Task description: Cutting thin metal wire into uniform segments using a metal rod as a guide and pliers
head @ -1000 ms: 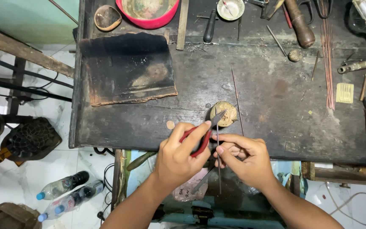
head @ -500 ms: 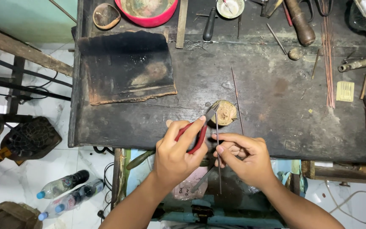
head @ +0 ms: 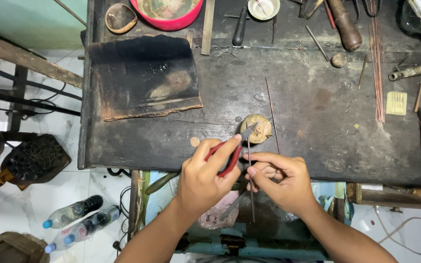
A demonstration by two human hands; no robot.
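Far left of the round wooden block, on the pale floor: two plastic bottles lying side by side, a dark woven basket above them. Nearer, on the dark surface: a scorched black slab, up and left of the block. Above the slab, a red bowl at the far edge. Just down-left of the block: left hand, grip clenched around red-handled pliers, tips reaching up onto the block's left rim. Directly below the block: thin metal rod, upright, pinched by the right hand, grip closed on it with thumb and forefinger. Just right of the block: a long thin wire lying on the surface. Far right of the block: bundle of copper rods, small yellow card beside it.
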